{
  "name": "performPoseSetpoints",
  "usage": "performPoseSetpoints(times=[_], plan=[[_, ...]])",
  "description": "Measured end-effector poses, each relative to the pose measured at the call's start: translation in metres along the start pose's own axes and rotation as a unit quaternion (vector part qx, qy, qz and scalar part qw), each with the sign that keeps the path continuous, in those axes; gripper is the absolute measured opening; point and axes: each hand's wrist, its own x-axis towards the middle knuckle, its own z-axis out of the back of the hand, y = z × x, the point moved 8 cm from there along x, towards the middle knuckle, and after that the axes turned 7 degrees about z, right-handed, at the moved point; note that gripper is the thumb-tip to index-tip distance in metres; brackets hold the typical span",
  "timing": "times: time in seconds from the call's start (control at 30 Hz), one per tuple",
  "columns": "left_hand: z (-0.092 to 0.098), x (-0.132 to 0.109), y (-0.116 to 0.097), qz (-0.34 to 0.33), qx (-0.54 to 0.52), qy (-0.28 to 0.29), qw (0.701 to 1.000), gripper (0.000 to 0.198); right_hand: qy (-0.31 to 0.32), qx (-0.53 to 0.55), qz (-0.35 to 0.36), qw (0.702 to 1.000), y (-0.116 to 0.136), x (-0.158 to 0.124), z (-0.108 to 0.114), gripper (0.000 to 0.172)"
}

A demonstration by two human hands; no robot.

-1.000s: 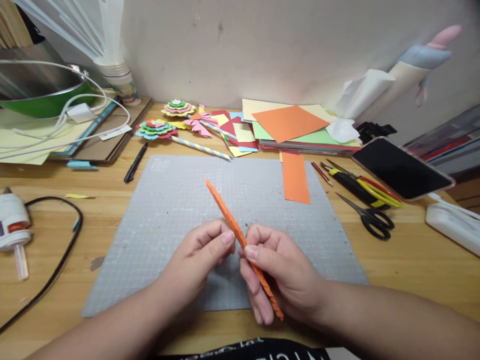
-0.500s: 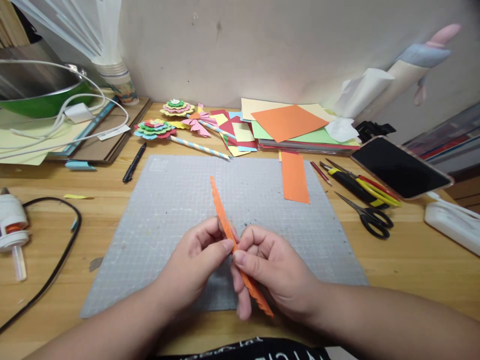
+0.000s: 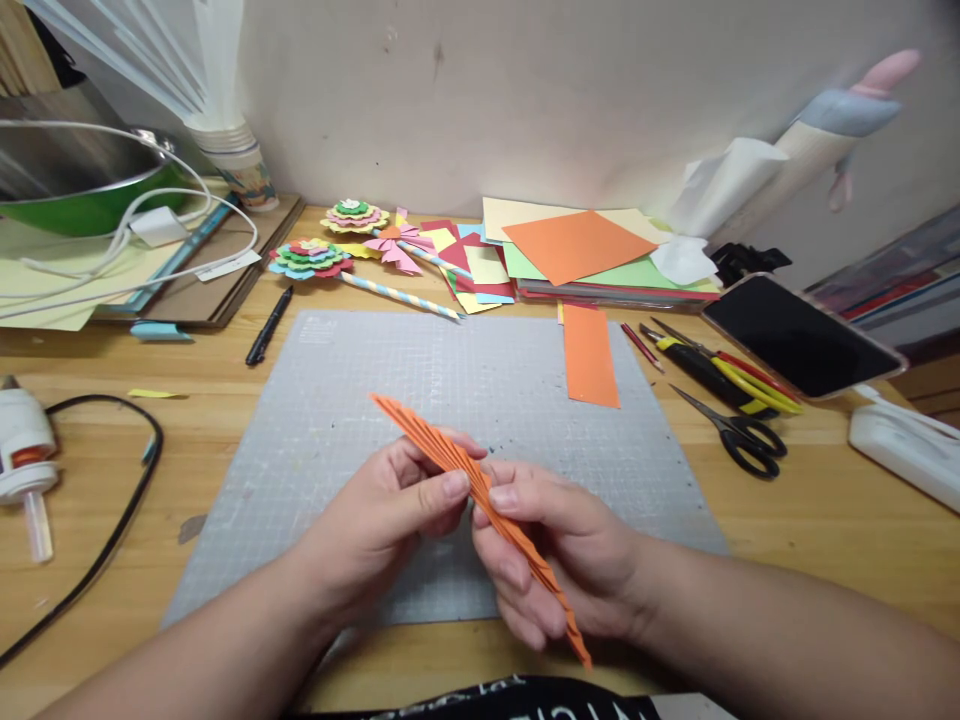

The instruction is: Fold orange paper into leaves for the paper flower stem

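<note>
A long, accordion-pleated strip of orange paper (image 3: 480, 500) is held above the grey gridded cutting mat (image 3: 360, 400) on the wooden desk (image 3: 810, 520), pinched near its middle between the thumb and fingers of the left hand (image 3: 390, 520) and gripped along its lower half by the closed fingers of the right hand (image 3: 555, 560), so that it slants from upper left to lower right. A flat orange paper rectangle (image 3: 591, 355) is seen lying on the mat's far right edge, with black-handled scissors (image 3: 731, 430) just beside the mat and a stack of coloured paper sheets (image 3: 592, 260) behind it.
</note>
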Motion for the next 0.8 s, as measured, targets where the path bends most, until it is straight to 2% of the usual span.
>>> performPoseSetpoints(times=[0.17, 0.3, 0.4, 0.53, 0.7, 0.77, 0.8], plan=[[-0.008, -0.004, -0.008, -0.043, 0.038, 0.063, 0.996, 0.018, 0.094, 0.105, -0.052, 0.989, -0.003, -0.004, -0.012, 0.015], [-0.010, -0.009, -0.015, -0.076, 0.097, 0.064, 0.990, 0.018, 0.141, 0.123, -0.087, 0.978, -0.005, -0.006, -0.015, 0.017], [-0.010, -0.011, -0.022, -0.115, 0.149, 0.050, 0.981, 0.019, 0.154, 0.111, -0.103, 0.976, -0.006, -0.008, -0.017, 0.016], [-0.010, -0.015, -0.032, -0.171, 0.223, 0.024, 0.959, 0.022, 0.147, 0.079, -0.115, 0.979, -0.006, -0.011, -0.019, 0.015], [-0.012, -0.018, -0.041, -0.215, 0.291, -0.006, 0.932, 0.023, 0.109, 0.012, -0.114, 0.987, -0.006, -0.010, -0.018, 0.013], [-0.010, -0.020, -0.047, -0.240, 0.318, -0.034, 0.917, 0.023, 0.073, -0.075, -0.076, 0.992, 0.001, -0.007, -0.013, 0.015], [-0.010, -0.022, -0.050, -0.255, 0.334, -0.051, 0.906, 0.022, 0.043, -0.140, -0.036, 0.989, 0.008, -0.005, -0.009, 0.016]])
